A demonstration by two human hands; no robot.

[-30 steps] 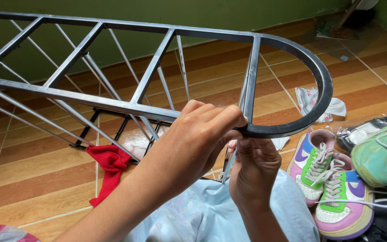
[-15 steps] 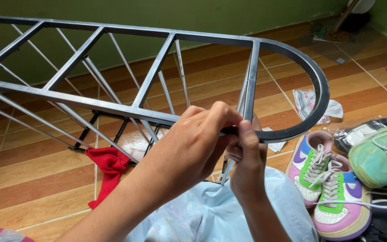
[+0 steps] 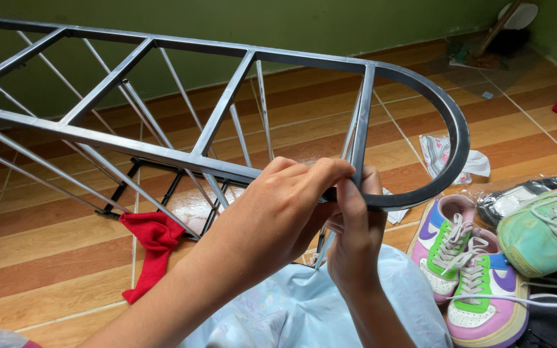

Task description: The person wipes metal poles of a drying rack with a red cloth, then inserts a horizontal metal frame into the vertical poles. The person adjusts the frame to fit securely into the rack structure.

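while both hands work at the joint where the cross bar meets the curved end of the grey rack, the left hand pinches the rail from above and the right hand presses its fingers around it from below. the rack hangs tilted over the tiled floor, above the lap. steadying the rail close to the joint, fingers clear of the thin rods, looks wise.

A red cloth lies on the striped floor tiles at near left. Multicoloured sneakers and a green shoe sit at near right. A crumpled printed cloth lies farther right.
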